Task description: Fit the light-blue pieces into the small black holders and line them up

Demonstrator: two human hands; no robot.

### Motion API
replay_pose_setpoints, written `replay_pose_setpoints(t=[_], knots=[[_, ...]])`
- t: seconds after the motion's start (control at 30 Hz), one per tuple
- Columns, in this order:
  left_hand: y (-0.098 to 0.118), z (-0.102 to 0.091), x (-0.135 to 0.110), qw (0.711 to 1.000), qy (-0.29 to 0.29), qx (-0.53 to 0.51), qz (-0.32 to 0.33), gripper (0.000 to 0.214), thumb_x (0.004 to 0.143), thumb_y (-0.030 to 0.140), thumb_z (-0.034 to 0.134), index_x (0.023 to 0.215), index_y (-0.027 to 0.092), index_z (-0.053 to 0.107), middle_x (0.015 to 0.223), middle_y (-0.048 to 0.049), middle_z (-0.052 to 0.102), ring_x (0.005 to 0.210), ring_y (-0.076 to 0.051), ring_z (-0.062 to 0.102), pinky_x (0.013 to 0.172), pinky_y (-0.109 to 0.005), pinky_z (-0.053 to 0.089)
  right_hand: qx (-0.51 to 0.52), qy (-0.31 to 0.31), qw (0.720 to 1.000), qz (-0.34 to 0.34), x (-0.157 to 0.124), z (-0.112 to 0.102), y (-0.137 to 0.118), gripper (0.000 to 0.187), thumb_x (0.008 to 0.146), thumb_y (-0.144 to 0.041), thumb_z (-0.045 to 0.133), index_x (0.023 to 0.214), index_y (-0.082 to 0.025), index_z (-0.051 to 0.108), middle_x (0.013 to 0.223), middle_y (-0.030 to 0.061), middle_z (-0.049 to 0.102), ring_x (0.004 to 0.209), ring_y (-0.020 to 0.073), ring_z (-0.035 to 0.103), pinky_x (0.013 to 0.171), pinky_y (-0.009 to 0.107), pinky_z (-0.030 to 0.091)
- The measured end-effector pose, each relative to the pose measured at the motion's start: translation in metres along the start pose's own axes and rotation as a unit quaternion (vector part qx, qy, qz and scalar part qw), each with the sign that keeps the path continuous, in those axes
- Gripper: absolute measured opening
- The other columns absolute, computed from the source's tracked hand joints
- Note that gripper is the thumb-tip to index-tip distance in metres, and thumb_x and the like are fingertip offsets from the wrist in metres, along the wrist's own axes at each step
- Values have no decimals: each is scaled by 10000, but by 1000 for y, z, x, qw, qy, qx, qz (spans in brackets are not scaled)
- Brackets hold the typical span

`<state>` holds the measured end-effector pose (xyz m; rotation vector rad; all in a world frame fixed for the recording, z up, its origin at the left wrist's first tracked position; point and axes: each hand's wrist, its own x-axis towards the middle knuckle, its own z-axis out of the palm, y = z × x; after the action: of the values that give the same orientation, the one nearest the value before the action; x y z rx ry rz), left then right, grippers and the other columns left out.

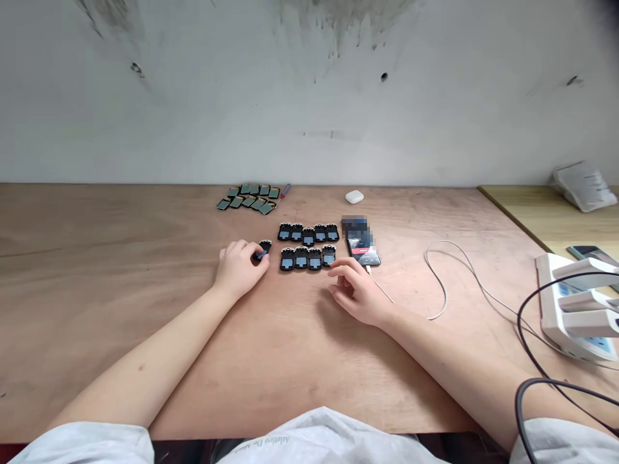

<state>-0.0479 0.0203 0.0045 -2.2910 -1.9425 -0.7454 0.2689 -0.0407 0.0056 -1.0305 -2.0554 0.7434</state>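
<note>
Between the thumb and fingers of my left hand [240,265] is a small black plastic casing [264,246] with a bluish-grey patch, partly hidden by the fingers. To its right, several similar black casings [301,258] with grey-blue patches stand in two rows on the wooden table [193,361]. My right hand [358,291] hovers just below the right end of the front row, fingers bent and apart, with nothing visible in it. Farther back lie several small green circuit boards [249,201] in two rows, beside a screwdriver [285,191].
A phone [363,250] with a white cable [443,290] plugged in lies right of the casings. Behind it sits a white earbud case [354,196]. A white power strip [575,309] and a black cable [520,316] are at the right, near my right forearm.
</note>
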Motion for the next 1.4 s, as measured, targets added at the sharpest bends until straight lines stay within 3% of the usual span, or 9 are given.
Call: replay_pose_setpoints(t=[0.13,0.27,0.37,0.67,0.83,1.0,1.13,1.4], knots=[[9,-1,-2,998,-51,6,24,200,920,433,582,923,237,624,980,-75,681,1026,-302,604,916,-471,419,-82,15,996,-14,1,0,1,166,985,-213,543,1133,-261,600,1290,114,598,1019,234,622,851,420,566],[19,-1,-7,995,-65,-11,75,287,926,518,605,960,234,617,1005,-82,682,1022,-300,601,932,-485,402,-257,10,966,-20,6,4,6,132,1005,-306,561,1110,-250,620,1297,120,633,1213,336,520,1001,544,451],[23,2,-7,993,-69,-15,99,385,888,597,663,991,228,629,1029,-91,679,1031,-310,598,941,-496,399,-315,1,949,7,11,8,7,218,1025,-380,538,1176,-239,607,1367,141,608,1291,372,467,1036,577,393],[27,12,1,990,-69,-22,121,409,896,617,664,1032,231,651,1061,-102,678,1048,-319,603,949,-497,410,-355,26,934,15,23,10,3,319,1063,-428,436,1257,-222,582,1430,181,578,1362,371,429,1109,591,284],[30,16,11,989,-55,-33,135,448,905,622,637,1119,229,646,1107,-116,676,1071,-330,604,944,-488,427,-383,32,922,32,40,17,4,485,1057,-543,433,1385,-203,542,1505,229,521,1436,402,374,1144,642,230],[33,24,29,997,-10,-46,61,456,1000,530,478,1284,195,601,1326,-176,631,1267,-379,538,1023,-533,414,-399,33,915,42,52,24,10,616,1049,-631,392,1496,-217,475,1545,232,495,1491,404,335,1180,665,179],[31,32,39,996,-59,-70,10,517,1046,521,356,1385,177,542,1429,-191,608,1384,-395,486,1109,-615,345,-391,35,918,56,57,23,15,615,1053,-637,371,1489,-221,490,1504,217,540,1483,393,350,1182,655,194],[23,35,33,989,-101,-82,71,577,1067,522,301,1476,160,487,1509,-180,563,1485,-352,431,1204,-579,296,-397,62,913,71,44,21,12,543,1061,-593,396,1413,-212,558,1278,189,668,1382,386,434,1192,640,147]])
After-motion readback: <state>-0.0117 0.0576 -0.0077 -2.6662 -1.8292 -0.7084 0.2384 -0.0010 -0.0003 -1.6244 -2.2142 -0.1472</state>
